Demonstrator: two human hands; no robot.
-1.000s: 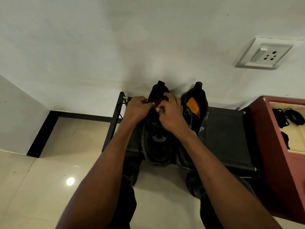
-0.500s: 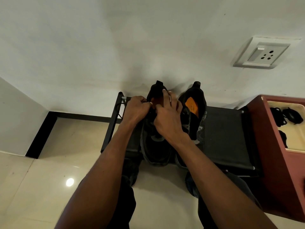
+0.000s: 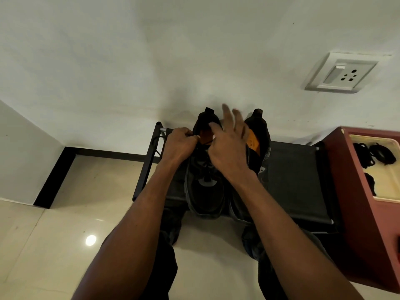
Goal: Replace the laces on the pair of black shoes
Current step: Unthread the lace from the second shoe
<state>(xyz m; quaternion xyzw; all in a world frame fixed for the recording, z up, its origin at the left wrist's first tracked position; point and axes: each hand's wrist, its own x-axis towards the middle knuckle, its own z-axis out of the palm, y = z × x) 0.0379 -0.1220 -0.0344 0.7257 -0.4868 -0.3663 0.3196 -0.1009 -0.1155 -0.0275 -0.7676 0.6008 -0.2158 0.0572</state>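
Black rack (image 3: 298, 180) against wall, shoes (image 3: 205, 191) at front edge, right hand (image 3: 229, 152) blurred, perhaps open.

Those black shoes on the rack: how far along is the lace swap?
Early, it seems. Nothing looks finished. In hand: the left hand pinches at the collar of the left shoe, which shows lacing; the right hand hovers over it, fingers spread. Left: the right shoe, untouched. Dark bundles, perhaps laces, wait in the tray.
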